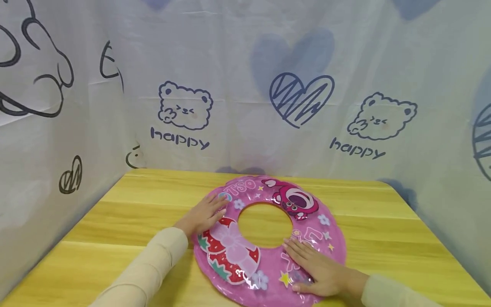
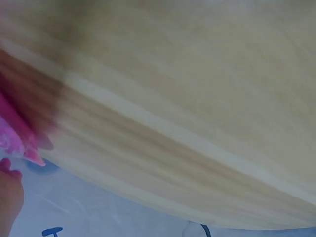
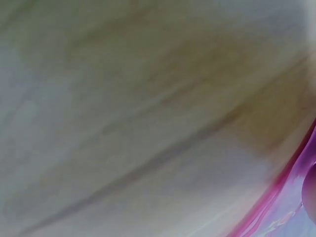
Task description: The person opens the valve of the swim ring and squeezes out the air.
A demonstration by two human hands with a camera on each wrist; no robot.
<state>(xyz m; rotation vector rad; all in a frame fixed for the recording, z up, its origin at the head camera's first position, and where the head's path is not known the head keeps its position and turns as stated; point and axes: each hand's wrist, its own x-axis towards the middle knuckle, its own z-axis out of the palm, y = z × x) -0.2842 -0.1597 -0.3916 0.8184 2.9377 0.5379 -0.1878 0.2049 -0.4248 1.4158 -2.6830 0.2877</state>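
A pink inflatable swim ring (image 1: 268,268) lies flat on the table, printed with a bear, strawberries, flowers and stars. My left hand (image 1: 205,214) rests on its left side, fingers extended over the printed surface. On the lower right part of the ring lies my right hand (image 1: 316,268), its fingers stretched toward the centre hole. In the left wrist view only the edge of the ring (image 2: 17,131) and a bit of the left hand (image 2: 9,192) show at the left. The right wrist view catches the ring's pink rim (image 3: 269,202) at the lower right corner.
The yellow wood-grain table (image 1: 126,221) extends on both sides of the ring. A pale cloth (image 1: 238,106) with printed bears, hearts and the word "happy" hangs behind the table and along both sides.
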